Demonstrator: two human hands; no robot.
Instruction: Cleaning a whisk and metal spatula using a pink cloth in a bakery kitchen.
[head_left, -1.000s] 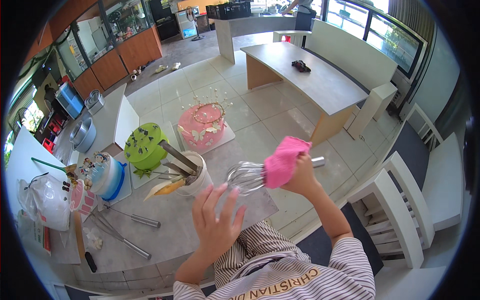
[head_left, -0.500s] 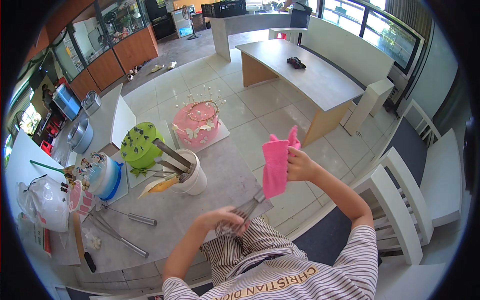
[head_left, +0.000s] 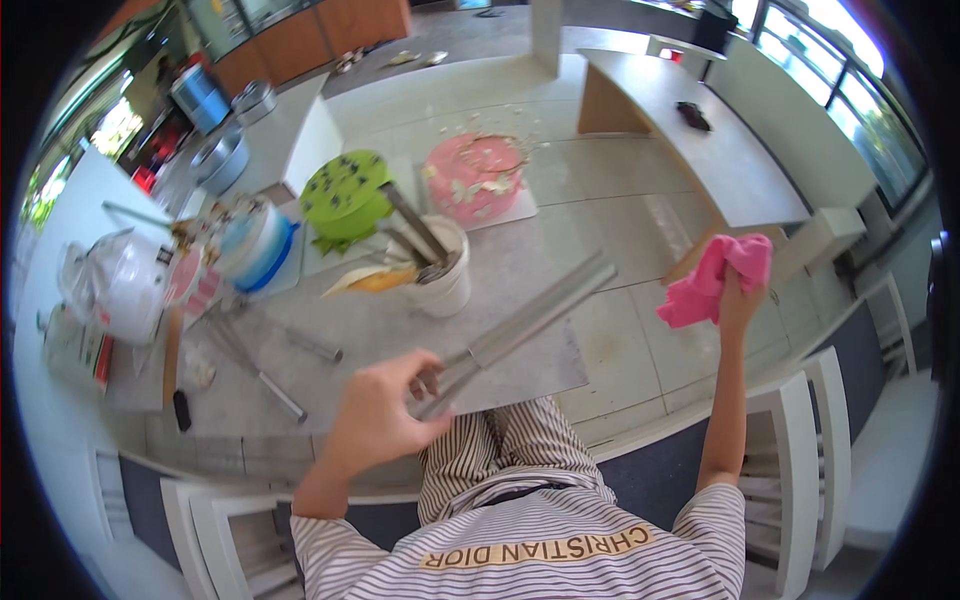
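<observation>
A metal whisk point(head_left: 540, 312) is in my left hand point(head_left: 385, 410), gripped at its wire end with the handle slanting up and to the right above the table's near edge. Off to the right, my right hand point(head_left: 738, 300) is closed around a bunched pink cloth point(head_left: 697, 290), well apart from the whisk. On the grey table point(head_left: 500, 350) to the left lie another whisk point(head_left: 282, 396) and a metal-handled tool point(head_left: 314, 344), its far end blurred. Beyond my left hand stands a white bucket point(head_left: 443, 293) holding several spatulas.
A green cake point(head_left: 345, 215), a pink cake point(head_left: 470, 195) and a blue-and-white cake point(head_left: 250, 245) stand along the table's far side. A white plastic bag point(head_left: 120, 280) sits at the left. White chairs point(head_left: 790, 460) flank me; a long table point(head_left: 720, 150) stands at the far right.
My right hand has carried the pink cloth off the whisk, out to the right. The whisk has risen in my left hand, its handle now bare. The view has shifted too.
</observation>
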